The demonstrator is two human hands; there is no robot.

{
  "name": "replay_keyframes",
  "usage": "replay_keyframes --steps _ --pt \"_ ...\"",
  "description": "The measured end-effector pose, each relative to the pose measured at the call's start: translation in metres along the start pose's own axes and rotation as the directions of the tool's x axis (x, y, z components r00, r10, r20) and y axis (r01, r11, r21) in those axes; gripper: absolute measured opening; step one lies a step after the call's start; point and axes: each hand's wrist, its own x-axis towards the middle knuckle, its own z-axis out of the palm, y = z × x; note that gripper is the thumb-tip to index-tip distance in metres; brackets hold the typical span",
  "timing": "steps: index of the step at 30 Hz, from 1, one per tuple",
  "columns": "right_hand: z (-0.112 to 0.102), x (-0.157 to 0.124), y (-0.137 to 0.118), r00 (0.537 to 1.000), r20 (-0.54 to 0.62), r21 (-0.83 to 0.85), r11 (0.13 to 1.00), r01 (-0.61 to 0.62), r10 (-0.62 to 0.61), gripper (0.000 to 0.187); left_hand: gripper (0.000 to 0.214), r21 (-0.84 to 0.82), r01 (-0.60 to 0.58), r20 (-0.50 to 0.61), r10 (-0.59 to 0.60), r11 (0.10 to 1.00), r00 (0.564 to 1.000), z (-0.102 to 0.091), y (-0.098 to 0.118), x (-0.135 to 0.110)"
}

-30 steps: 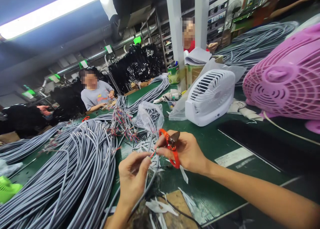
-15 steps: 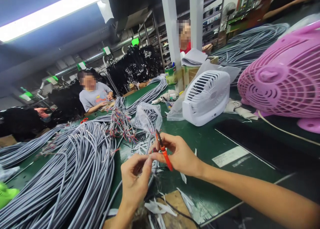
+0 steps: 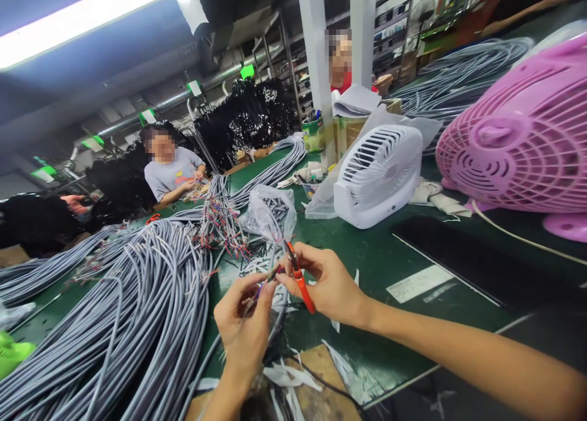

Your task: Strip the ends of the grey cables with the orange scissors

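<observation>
In the head view my left hand (image 3: pixel 243 323) pinches the thin coloured wires (image 3: pixel 271 274) at a cable's stripped end between thumb and fingers. My right hand (image 3: pixel 332 283) is closed around small orange-handled cutters (image 3: pixel 301 283), their dark jaws pointing up and away from me. Its thumb and fingertips meet the same wires beside my left fingertips. Whether the jaws touch a wire I cannot tell. Below the hands a grey cable (image 3: pixel 215 346) runs along the bench. White paper-like strips (image 3: pixel 293 377) lie beneath on a brown board (image 3: pixel 323 363).
Large bundles of grey cable (image 3: pixel 151 286) fill the left. A plastic bag (image 3: pixel 271 210) of small dark pieces lies ahead. A white fan (image 3: pixel 380 179) and a pink fan (image 3: pixel 499 139) stand right of it. Two co-workers sit beyond the green bench (image 3: pixel 348 249).
My left hand has shifted slightly left and down, apart from the right fingertips, so the coloured wires between them now show. My right hand keeps the cutters almost in place.
</observation>
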Motion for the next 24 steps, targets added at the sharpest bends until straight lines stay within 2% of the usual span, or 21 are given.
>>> replay_keyframes --steps 2,5,8,11,14,20,24 --pt "0.0006 -0.0003 0.0019 1.000 0.001 0.002 1.000 -0.013 0.013 0.025 0.013 -0.015 -0.006 -0.026 0.005 1.000 1.000 -0.0003 0.0010 0.0002" --pt "0.0007 0.0007 0.0033 0.999 0.006 0.014 0.999 -0.041 0.041 0.027 0.018 -0.064 0.055 -0.058 -0.059 0.996 0.997 -0.0008 0.0010 0.0010" --pt "0.0010 0.0027 0.0024 0.997 0.008 0.089 0.993 -0.082 0.082 0.025 0.020 -0.078 0.100 -0.013 -0.101 0.992 0.995 -0.0003 -0.0013 0.0010" --pt "0.0025 0.0036 0.0015 0.993 0.035 0.185 0.976 -0.114 0.109 0.027 0.016 -0.015 0.048 0.030 -0.048 0.999 0.998 0.0006 -0.0038 -0.0003" --pt "0.0048 0.0027 0.0025 0.991 0.063 0.193 0.973 -0.125 0.115 0.028 0.013 0.009 0.009 -0.009 -0.009 1.000 1.000 0.0011 -0.0039 -0.0011" --pt "0.0053 0.0043 0.0072 0.988 0.054 0.142 0.978 -0.150 0.144 0.030 0.027 -0.157 0.143 -0.073 -0.156 0.977 0.985 -0.0001 0.0008 0.0034" --pt "0.0031 0.0068 0.0074 0.988 0.034 0.128 0.979 -0.157 0.154 0.030 0.025 -0.173 0.196 0.013 -0.197 0.965 0.980 -0.0023 -0.0006 0.0055"
